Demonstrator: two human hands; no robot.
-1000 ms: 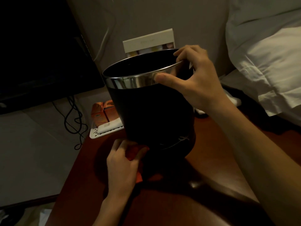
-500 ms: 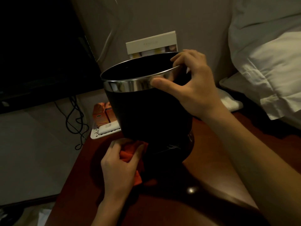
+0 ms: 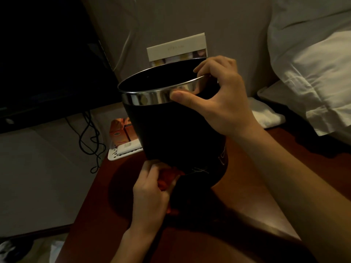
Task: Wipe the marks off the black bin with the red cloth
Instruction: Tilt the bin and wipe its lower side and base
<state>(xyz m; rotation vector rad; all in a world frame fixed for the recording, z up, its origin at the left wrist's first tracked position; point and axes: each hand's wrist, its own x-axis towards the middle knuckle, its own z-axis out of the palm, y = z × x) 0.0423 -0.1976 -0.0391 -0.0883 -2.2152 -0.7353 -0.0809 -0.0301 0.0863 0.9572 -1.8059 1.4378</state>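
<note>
My right hand (image 3: 218,103) grips the black bin (image 3: 171,133) at its chrome rim (image 3: 152,96): thumb pressed flat on the outside of the band, the other fingers (image 3: 204,66) hooked over the far edge, their tips lost inside the dark mouth. The bin is tilted, its mouth leaning away from me and to the left; whether its base touches the reddish-brown bench (image 3: 247,205) I cannot tell, because shadow covers that spot. My right forearm crosses in front of the bin's right flank and hides it.

Below the bin's lower left side, my left hand (image 3: 152,192) holds the red cloth (image 3: 167,179) bunched up, fingers curled round it. Only a small patch of red shows between my knuckles and thumb, with another scrap below my palm; the rest is hidden by the hand. The cloth sits right against the bin's bottom curve. Just right of the cloth, thin pale scratchy marks (image 3: 200,170) show on the bin's lower wall, with more faint ones up the right side, hard to read in the dim light.

Behind the bin, half covered by it, stand orange boxes (image 3: 121,132) on a white tray (image 3: 114,156), and a pale card (image 3: 176,48) rises above the rim.
</note>
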